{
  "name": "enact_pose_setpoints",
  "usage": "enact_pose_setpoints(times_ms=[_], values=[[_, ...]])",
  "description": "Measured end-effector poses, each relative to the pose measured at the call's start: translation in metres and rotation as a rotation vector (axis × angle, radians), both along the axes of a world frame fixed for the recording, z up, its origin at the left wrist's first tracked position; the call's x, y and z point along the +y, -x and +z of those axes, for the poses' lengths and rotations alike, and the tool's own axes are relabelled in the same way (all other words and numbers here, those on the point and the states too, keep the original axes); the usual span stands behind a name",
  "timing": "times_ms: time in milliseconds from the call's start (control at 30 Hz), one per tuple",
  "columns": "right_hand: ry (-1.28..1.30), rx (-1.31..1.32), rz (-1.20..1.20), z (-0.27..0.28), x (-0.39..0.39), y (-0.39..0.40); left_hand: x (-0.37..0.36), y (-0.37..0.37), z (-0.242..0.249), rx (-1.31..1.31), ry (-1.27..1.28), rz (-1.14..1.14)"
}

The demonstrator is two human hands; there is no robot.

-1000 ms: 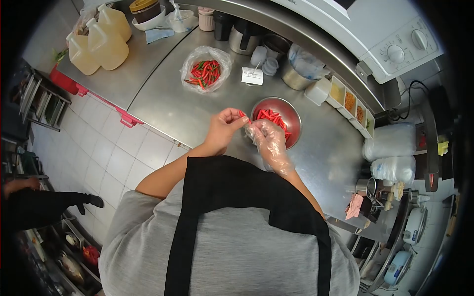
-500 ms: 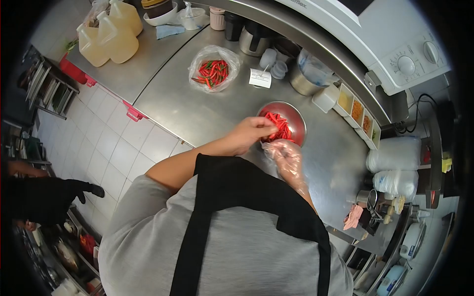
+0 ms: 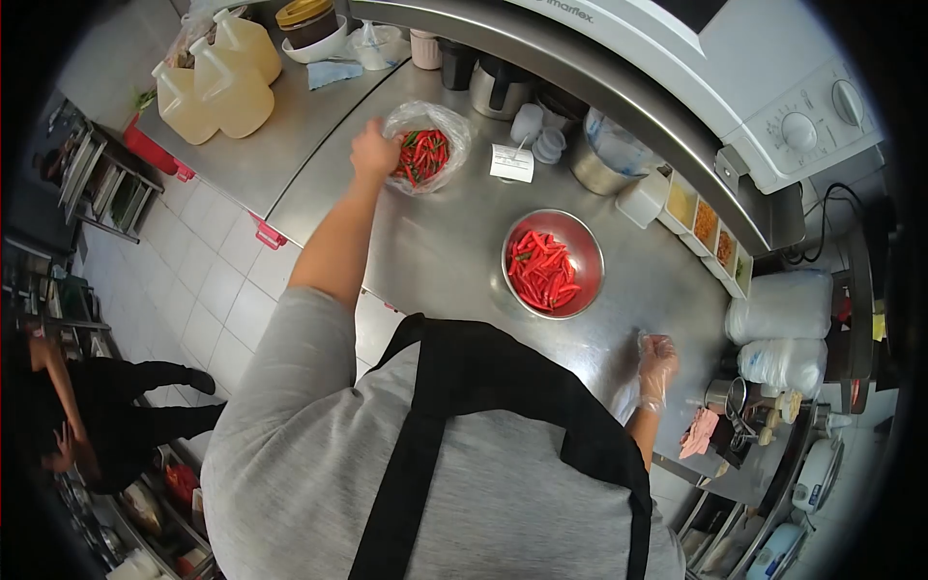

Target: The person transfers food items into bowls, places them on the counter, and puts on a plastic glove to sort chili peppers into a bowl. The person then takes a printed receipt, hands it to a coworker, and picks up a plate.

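At the back of the counter, my bare left hand (image 3: 375, 150) is closed on the left rim of a clear plastic bag (image 3: 454, 159). Red chillies (image 3: 425, 155) with green stems fill the bag. A round metal bowl (image 3: 584, 253) stands nearer to me, with a heap of red chillies (image 3: 541, 275) in it and a few green bits among them. My right hand (image 3: 660, 360) wears a thin clear plastic glove and is off to the right of the bowl, apart from it. Its fingers are curled, and whatever may be inside them is hidden.
A paper slip (image 3: 512, 163) stands behind the bowl. Spice containers (image 3: 704, 222) and a metal pot (image 3: 599, 172) line the back right. Yellowish jugs (image 3: 232, 101) stand at the far left. A pink cloth (image 3: 698, 432) lies at the right. Another person (image 3: 116, 416) is at the lower left.
My left hand has left the bowl and reached away to the bag. My right hand has moved from the bowl to the right. The other person has come further into view.
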State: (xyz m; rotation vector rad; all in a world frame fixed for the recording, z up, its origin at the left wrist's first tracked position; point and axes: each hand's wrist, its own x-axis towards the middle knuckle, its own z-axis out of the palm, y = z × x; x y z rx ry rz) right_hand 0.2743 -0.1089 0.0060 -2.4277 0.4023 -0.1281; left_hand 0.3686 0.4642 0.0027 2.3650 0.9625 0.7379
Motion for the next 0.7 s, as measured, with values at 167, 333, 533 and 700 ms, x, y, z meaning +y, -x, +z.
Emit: enact_pose_setpoints(times_ms=[167, 333, 533, 700], values=[[0.211, -0.085, 0.112, -0.019, -0.015, -0.004, -0.005, 0.015, -0.004, 0.261, 0.176, -0.244], [0.21, -0.005, 0.155, -0.028, -0.027, -0.023, -0.017, 0.06, -0.018, -0.067, 0.557, -0.382], [0.138, -0.217, 0.163, -0.012, -0.023, -0.026, -0.055, 0.095, 0.039, -0.095, -0.483, -0.492], [0.156, -0.391, 0.277, 0.04, 0.016, -0.007, -0.071, 0.062, 0.004, 0.192, -0.808, -0.619]])
